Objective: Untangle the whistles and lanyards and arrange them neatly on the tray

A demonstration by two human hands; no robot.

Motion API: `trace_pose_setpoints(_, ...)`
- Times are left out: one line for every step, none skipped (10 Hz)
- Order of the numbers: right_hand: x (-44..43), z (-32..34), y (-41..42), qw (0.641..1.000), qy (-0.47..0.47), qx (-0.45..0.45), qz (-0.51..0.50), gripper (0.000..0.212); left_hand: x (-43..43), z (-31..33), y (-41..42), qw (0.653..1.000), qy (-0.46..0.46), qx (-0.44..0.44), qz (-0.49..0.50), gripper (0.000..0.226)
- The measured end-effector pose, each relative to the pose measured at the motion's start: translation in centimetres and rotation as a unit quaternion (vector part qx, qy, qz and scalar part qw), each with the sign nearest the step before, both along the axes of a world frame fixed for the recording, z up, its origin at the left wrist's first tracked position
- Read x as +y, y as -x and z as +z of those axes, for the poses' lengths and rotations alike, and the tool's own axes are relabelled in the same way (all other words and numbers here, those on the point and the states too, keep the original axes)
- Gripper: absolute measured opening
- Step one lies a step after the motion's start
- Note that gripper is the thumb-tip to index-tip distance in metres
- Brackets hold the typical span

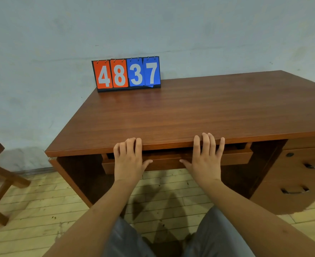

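Fingers of the left hand (129, 160) and right hand (205, 160) lie loosely on the front edge of the desk (190, 108), holding nothing, thumbs near the shallow drawer (234, 158) beneath. Yanking that drawer could jolt any bundle inside and tighten knots. Whistles, lanyards and tray are nowhere in sight, perhaps in that drawer, so heading and long axis I cannot tell.

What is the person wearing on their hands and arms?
Nothing at all. The left hand and right hand have no gloves, rings or watch, and no sleeves show anywhere up to the picture's edge. The only clothing in view is grey cloth over the legs.
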State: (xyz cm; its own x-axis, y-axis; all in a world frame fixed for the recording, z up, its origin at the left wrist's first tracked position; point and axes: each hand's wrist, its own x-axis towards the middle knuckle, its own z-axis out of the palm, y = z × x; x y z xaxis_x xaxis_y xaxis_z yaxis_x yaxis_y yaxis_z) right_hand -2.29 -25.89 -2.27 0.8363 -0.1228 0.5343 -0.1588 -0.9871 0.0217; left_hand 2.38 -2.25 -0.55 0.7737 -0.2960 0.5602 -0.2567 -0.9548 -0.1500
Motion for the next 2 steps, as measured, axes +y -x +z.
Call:
trace_pose_setpoints(-0.1,0.8,0.9,1.000,0.005,-0.003,0.021,0.082,0.3,0.5,0.4,0.999,0.000,-0.008,-0.035,0.077)
trace_pose_setpoints(-0.8,4.2,0.6,0.998,-0.024,0.031,0.041,0.066,0.8,3.3,-0.8,0.996,0.025,0.045,-0.077,0.063)
